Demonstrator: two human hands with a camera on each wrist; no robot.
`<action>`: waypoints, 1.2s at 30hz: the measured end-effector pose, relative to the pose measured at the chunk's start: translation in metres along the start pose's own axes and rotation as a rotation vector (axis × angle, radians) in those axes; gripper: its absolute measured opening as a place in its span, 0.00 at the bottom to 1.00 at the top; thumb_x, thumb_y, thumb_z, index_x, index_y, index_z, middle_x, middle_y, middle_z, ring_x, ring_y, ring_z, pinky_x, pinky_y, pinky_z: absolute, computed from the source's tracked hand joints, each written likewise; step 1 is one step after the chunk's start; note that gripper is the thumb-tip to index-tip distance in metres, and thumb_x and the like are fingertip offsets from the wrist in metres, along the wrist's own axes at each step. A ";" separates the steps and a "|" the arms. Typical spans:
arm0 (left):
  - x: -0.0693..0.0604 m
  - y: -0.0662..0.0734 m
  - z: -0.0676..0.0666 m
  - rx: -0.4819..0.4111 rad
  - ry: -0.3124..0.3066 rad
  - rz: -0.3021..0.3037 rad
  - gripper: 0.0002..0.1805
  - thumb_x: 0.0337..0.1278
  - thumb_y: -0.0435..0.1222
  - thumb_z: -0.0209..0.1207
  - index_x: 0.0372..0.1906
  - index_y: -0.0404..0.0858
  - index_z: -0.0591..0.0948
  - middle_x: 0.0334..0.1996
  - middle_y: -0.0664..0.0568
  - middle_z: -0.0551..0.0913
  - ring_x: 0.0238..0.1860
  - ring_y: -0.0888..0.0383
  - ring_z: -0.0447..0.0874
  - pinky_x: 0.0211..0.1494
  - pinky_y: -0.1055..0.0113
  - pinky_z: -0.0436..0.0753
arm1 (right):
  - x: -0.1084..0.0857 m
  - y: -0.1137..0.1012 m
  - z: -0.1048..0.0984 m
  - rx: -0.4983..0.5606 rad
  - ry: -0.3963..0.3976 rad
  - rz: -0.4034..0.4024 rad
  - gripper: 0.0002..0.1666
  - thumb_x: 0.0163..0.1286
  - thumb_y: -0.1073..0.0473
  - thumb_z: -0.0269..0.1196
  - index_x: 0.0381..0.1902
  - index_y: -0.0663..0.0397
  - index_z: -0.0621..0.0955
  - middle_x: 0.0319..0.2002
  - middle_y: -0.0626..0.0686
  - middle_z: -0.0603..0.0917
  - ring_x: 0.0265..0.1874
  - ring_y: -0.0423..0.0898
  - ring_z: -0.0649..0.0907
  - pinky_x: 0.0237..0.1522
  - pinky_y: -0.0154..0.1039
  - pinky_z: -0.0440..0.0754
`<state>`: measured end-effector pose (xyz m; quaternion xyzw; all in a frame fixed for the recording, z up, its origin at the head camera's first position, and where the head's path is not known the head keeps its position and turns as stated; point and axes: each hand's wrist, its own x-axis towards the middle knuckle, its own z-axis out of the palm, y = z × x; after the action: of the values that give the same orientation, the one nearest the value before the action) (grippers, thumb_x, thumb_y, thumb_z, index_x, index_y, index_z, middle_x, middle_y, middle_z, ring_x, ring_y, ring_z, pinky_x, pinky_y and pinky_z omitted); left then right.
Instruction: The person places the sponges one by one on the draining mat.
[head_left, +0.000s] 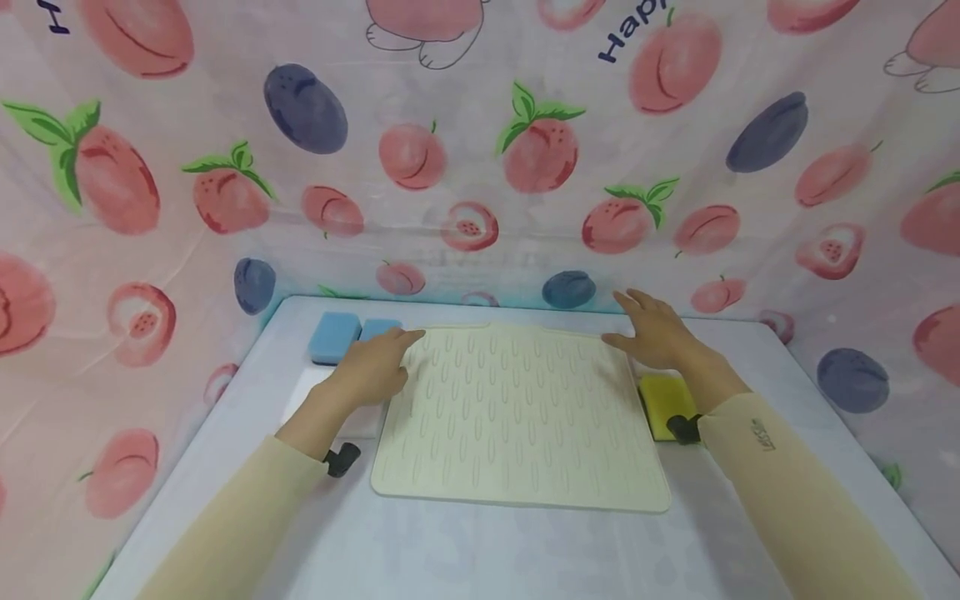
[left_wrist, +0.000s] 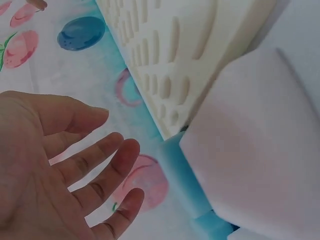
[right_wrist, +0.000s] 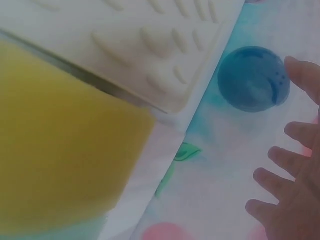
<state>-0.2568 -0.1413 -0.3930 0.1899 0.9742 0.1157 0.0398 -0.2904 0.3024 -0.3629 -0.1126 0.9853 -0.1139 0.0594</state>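
Note:
A cream mat (head_left: 517, 417) with rows of raised oval ridges lies flat on the white table. Over its far left corner hovers my left hand (head_left: 378, 367), fingers loosely spread and holding nothing in the left wrist view. My right hand (head_left: 652, 333) is by the far right corner, its fingers apart and nothing in them; the right wrist view shows a gap between it and the mat. Beneath the right forearm sits a yellow sponge (head_left: 663, 396) with a dark green underside, close against the mat's right edge.
Two blue sponges (head_left: 335, 335) with dark undersides stand at the back left. A white block (left_wrist: 250, 145) lies left of the mat, partly hidden by my left forearm in the head view. A fruit-printed curtain (head_left: 465, 150) rises behind the table's far edge.

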 end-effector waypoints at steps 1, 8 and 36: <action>-0.002 -0.001 0.003 -0.004 -0.005 -0.005 0.36 0.67 0.32 0.54 0.80 0.45 0.64 0.75 0.39 0.70 0.71 0.36 0.73 0.64 0.32 0.74 | 0.000 0.001 0.000 0.002 -0.002 0.000 0.52 0.77 0.40 0.60 0.84 0.57 0.50 0.82 0.71 0.48 0.78 0.76 0.50 0.74 0.76 0.49; -0.013 -0.003 0.021 -0.051 -0.005 -0.038 0.37 0.65 0.29 0.56 0.79 0.42 0.65 0.74 0.39 0.71 0.73 0.37 0.71 0.68 0.29 0.70 | -0.002 0.011 0.004 0.002 -0.013 0.000 0.52 0.77 0.40 0.59 0.84 0.57 0.49 0.81 0.71 0.48 0.78 0.77 0.51 0.74 0.76 0.50; -0.031 0.005 0.042 -0.064 -0.004 -0.096 0.27 0.68 0.34 0.62 0.68 0.27 0.75 0.63 0.33 0.78 0.61 0.38 0.74 0.60 0.41 0.74 | -0.003 0.047 0.014 0.059 -0.081 0.007 0.51 0.69 0.51 0.69 0.80 0.67 0.58 0.77 0.76 0.56 0.75 0.78 0.55 0.72 0.76 0.54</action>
<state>-0.2212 -0.1400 -0.4314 0.1420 0.9779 0.1441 0.0534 -0.2952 0.3451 -0.3876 -0.1117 0.9787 -0.1381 0.1030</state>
